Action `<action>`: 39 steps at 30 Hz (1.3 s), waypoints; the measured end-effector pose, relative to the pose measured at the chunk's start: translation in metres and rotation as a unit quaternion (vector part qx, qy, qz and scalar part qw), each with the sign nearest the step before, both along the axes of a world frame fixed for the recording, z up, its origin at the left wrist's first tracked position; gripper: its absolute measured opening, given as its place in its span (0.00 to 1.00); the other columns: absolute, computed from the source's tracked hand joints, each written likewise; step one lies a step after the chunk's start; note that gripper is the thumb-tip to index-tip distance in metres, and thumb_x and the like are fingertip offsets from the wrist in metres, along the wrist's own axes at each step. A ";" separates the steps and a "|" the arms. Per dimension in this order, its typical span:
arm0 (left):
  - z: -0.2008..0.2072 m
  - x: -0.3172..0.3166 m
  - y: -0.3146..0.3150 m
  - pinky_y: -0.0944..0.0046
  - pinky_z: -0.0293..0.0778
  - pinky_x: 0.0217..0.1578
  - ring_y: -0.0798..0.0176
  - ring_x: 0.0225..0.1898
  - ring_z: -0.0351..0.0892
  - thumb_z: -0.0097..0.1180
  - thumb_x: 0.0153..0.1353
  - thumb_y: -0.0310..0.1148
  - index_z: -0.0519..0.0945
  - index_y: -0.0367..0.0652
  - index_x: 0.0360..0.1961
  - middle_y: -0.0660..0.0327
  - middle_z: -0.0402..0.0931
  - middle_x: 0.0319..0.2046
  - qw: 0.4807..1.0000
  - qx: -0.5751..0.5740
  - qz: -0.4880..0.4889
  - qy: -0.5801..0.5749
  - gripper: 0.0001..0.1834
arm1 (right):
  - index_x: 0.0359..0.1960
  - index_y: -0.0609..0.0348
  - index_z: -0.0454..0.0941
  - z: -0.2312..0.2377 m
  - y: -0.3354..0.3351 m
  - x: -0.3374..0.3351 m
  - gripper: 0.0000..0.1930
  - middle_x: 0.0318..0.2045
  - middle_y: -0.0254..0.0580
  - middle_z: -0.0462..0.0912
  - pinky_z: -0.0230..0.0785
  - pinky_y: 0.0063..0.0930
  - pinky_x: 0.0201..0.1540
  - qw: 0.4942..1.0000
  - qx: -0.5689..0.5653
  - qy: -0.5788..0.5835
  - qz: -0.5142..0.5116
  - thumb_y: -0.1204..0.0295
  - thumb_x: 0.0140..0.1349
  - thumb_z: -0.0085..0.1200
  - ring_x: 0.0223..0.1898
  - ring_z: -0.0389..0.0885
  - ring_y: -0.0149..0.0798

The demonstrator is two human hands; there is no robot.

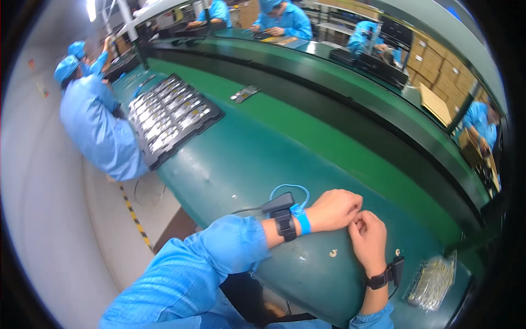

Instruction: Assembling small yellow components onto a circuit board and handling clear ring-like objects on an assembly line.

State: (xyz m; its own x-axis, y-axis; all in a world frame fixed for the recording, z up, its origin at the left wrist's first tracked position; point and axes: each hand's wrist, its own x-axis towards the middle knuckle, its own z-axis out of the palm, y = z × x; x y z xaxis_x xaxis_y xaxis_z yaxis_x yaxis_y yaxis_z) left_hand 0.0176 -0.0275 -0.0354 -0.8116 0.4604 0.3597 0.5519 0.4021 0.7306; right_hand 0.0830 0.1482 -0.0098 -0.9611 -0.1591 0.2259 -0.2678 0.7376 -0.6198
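Head view: left hand point(335, 211) and right hand point(369, 237) meet, presumably for fine control; whether either grip clamps anything cannot be told; a cream C-shaped piece point(333, 251) lies nearby on the counter point(219, 175).

At the left, a co-worker point(101, 129) in a blue smock and blue cap point(66, 68) is at the bench, with a second person point(97, 64) in blue just beyond. A black-and-yellow striped tape point(134, 216) runs along the pale floor point(104, 230), near a light wall point(33, 181). A lit lamp point(91, 10) shows overhead. Across the way, another worker point(296, 22) in blue bends over a table. Brown cartons point(438, 63) are stacked at the upper right, behind a leaning cardboard sheet point(434, 104).
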 end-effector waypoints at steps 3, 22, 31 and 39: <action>-0.008 -0.005 0.005 0.41 0.78 0.38 0.36 0.38 0.85 0.62 0.62 0.34 0.82 0.41 0.32 0.48 0.84 0.31 0.999 0.007 -0.004 0.033 0.08 | 0.34 0.63 0.80 -0.004 0.002 0.000 0.07 0.28 0.51 0.80 0.71 0.44 0.35 1.000 -0.010 0.025 0.003 0.72 0.63 0.63 0.30 0.80 0.54; -0.013 -0.002 -0.021 0.43 0.82 0.36 0.40 0.35 0.88 0.67 0.58 0.45 0.88 0.44 0.34 0.46 0.87 0.31 0.998 -0.067 0.004 0.010 0.15 | 0.51 0.59 0.88 -0.021 -0.013 0.009 0.14 0.45 0.47 0.93 0.82 0.37 0.49 0.997 -0.077 -0.008 0.018 0.64 0.70 0.67 0.44 0.92 0.44; -0.017 -0.044 -0.017 0.69 0.70 0.31 0.74 0.28 0.72 0.60 0.70 0.25 0.83 0.35 0.36 0.68 0.76 0.25 0.998 0.030 -0.046 -0.041 0.05 | 0.40 0.61 0.78 0.053 -0.019 0.106 0.11 0.36 0.48 0.82 0.76 0.53 0.43 0.994 -0.069 0.080 0.006 0.66 0.66 0.64 0.39 0.84 0.56; -0.006 -0.025 0.014 0.69 0.63 0.28 0.75 0.27 0.66 0.61 0.73 0.27 0.82 0.34 0.37 0.70 0.71 0.25 0.999 0.007 -0.045 -0.020 0.07 | 0.26 0.61 0.80 -0.006 0.057 0.414 0.23 0.19 0.41 0.82 0.74 0.39 0.27 0.822 -0.254 -0.509 0.009 0.61 0.80 0.50 0.21 0.82 0.37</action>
State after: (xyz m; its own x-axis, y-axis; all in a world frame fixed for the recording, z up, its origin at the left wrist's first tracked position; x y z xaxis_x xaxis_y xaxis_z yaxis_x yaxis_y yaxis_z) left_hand -0.0071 -0.0140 -0.0415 -0.7812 0.5268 0.3349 0.5552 0.3411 0.7585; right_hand 0.4965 0.2047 -0.0161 -0.6916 -0.3090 -0.6529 0.5727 0.3164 -0.7563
